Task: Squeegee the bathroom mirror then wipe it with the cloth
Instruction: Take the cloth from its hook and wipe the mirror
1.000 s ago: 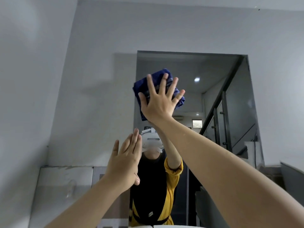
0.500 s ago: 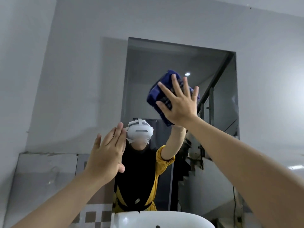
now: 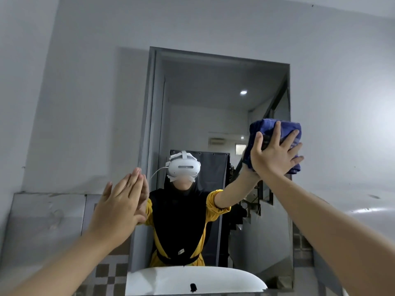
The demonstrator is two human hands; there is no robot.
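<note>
Right hand (image 3: 272, 154) was raised at the right edge of the mirror (image 3: 205, 107), fingers (image 3: 277, 133) straight and spread, palm pressing a folded blue cloth (image 3: 286, 130) flat on the glass. Cloth sat about halfway up the mirror, partly overlapping its right border, bunched above and behind the hand, with blue showing between the fingers and below the little finger. Left hand (image 3: 119, 207) was up at the mirror's lower left edge, fingers straight and held together, holding nothing; could not tell if the fingertips actually touched the glass or the frame, though a reflected hand met it there. Both forearms were bare and reached up from the bottom corners of the view. Mirror was a tall rectangle set on a pale grey wall (image 3: 85, 92). In it showed a person in a black and yellow top wearing a white headset (image 3: 183, 166), with an arm reaching up to the reflected cloth, plus a ceiling light and stair railings behind. White sink (image 3: 213, 278) rim was right below the mirror, with a small dark fitting at its middle. Checked tiles (image 3: 106, 272) ran along the wall low on the left, and a grey panel sat above them. No squeegee seen.
</note>
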